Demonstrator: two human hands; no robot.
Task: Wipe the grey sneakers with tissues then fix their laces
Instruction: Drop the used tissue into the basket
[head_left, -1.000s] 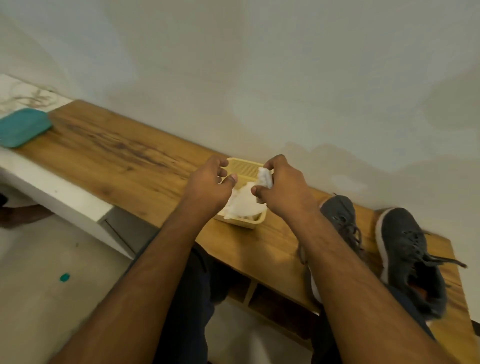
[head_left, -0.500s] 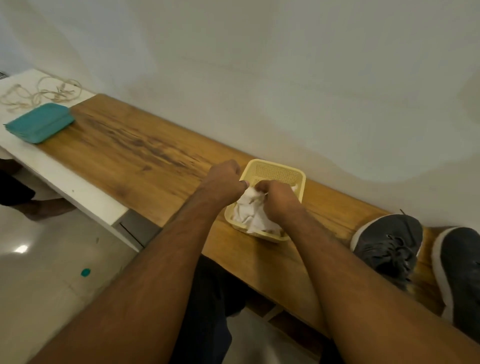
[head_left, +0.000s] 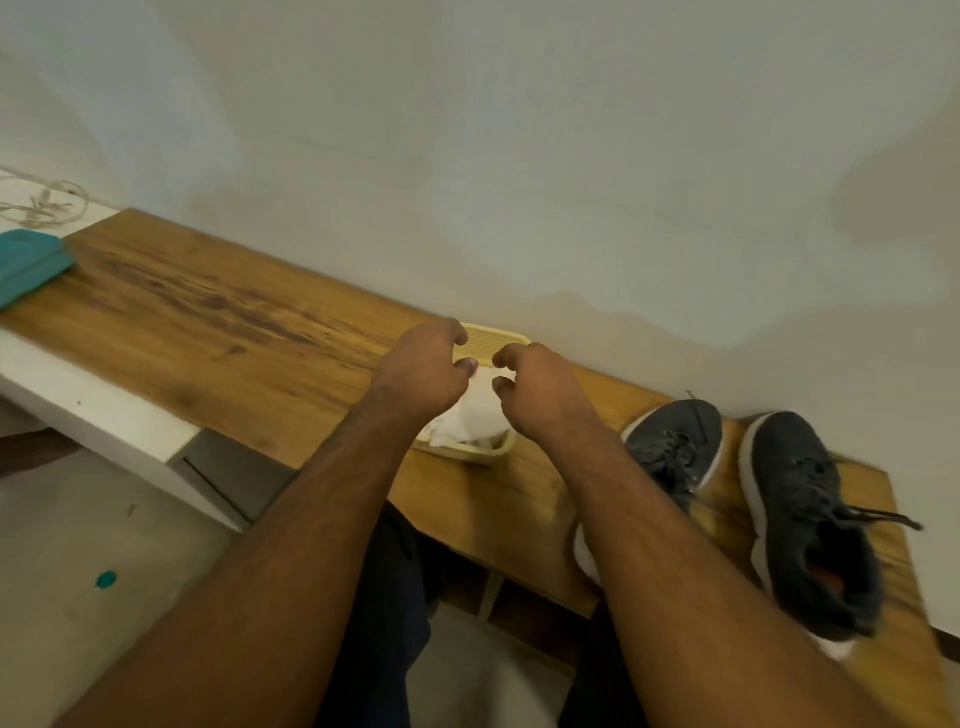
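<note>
Two grey sneakers with white soles lie on the wooden bench (head_left: 234, 322) at the right: one (head_left: 675, 436) is partly hidden behind my right forearm, the other (head_left: 800, 499) lies further right with a loose lace trailing off it. A yellow basket (head_left: 493, 339) holds crumpled white tissues (head_left: 472, 421). My left hand (head_left: 421, 374) and my right hand (head_left: 540, 395) hover close together just above the tissues. Their fingers are loosely curled and I see nothing gripped in either. The left thumb is next to the top of the tissue pile.
A teal object (head_left: 26, 265) and a pale tangled cord (head_left: 41, 202) sit at the bench's far left end. A white ledge (head_left: 104, 415) runs along the bench's front left. The wall stands right behind the bench. My legs are below the bench edge.
Both hands pinched tissue over the basket before, then pushed it down into it. Now they have let go and lifted slightly apart. The view swung back right, showing both sneakers.
</note>
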